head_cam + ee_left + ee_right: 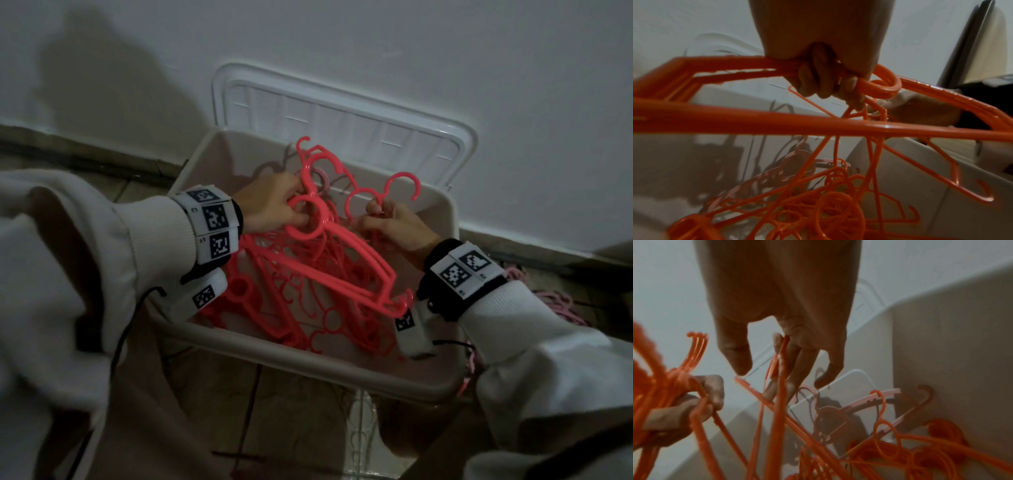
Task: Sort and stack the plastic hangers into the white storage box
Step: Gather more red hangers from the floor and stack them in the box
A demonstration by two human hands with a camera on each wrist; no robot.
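A white storage box stands on the floor against the wall, with a tangle of coral-red plastic hangers in it. My left hand grips a bundle of several red hangers by their necks and holds it over the box; its curled fingers wrap the hooks. My right hand is close beside it and pinches the neck of another red hanger, whose thin bar runs between its fingers. Pale pink hangers lie at the far end of the box.
The box lid leans upright on the white wall behind the box. More pink hangers lie on the tiled floor to the right of the box. A black cable hangs from my left wrist.
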